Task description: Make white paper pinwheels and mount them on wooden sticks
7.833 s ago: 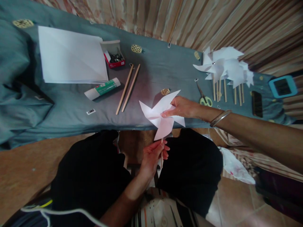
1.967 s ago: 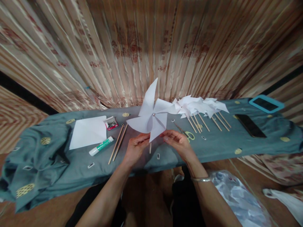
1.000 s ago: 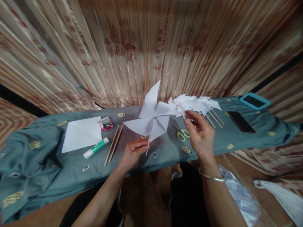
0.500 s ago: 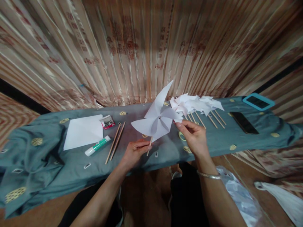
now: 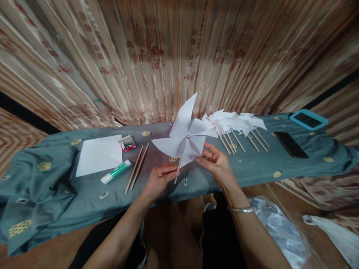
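Observation:
A white paper pinwheel [image 5: 183,144] with a shiny pin at its centre stands tilted above the cloth-covered table. My left hand [image 5: 160,180] pinches its wooden stick [image 5: 177,176] between thumb and fingers. At the lower right blade is my right hand [image 5: 217,164], its thumb and fingers closed about the blade's edge. Behind and to the right lie several finished white pinwheels [image 5: 238,122], overlapping, their sticks pointing toward me.
Left of my hands are two wooden sticks [image 5: 139,166], a green-and-white glue stick [image 5: 116,172], a small red box of pins [image 5: 128,144] and white paper [image 5: 97,155]. On the right lie a dark phone [image 5: 291,145] and a blue-framed device [image 5: 309,118]. Plastic bags [image 5: 280,228] rest on the floor.
My right hand has moved left and down, from the right-hand blade to the lower right one. The pinwheel's blades have turned slightly; my left hand still grips the stick.

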Demonstrator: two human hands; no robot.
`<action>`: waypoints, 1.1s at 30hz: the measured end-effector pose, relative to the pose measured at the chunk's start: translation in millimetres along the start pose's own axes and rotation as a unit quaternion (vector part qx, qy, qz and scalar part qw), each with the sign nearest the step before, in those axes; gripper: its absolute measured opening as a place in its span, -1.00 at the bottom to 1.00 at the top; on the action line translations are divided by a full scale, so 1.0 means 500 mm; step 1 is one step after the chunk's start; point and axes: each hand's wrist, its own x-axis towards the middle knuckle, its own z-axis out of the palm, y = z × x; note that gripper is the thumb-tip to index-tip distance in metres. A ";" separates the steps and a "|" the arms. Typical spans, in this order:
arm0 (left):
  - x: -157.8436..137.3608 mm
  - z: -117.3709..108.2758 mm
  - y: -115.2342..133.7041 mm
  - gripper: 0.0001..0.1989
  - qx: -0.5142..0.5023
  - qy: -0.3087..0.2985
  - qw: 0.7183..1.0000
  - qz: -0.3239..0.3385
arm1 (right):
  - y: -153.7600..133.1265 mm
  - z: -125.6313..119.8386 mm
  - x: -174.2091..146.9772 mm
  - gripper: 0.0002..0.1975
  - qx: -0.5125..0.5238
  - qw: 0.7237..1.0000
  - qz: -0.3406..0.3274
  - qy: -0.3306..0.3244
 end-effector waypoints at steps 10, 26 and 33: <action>0.004 0.007 -0.012 -0.80 0.014 0.018 0.999 0.037 | 0.012 0.034 -0.012 -0.44 0.071 0.997 0.040 -0.004; 0.004 -0.007 -0.009 -0.80 -0.005 0.058 0.998 0.032 | -0.035 0.013 -0.061 -0.82 -0.294 0.907 -0.237 0.187; 0.002 -0.004 -0.016 -0.79 -0.003 0.025 1.000 0.014 | -0.008 -0.010 -0.018 -0.64 -0.254 0.939 -0.182 0.145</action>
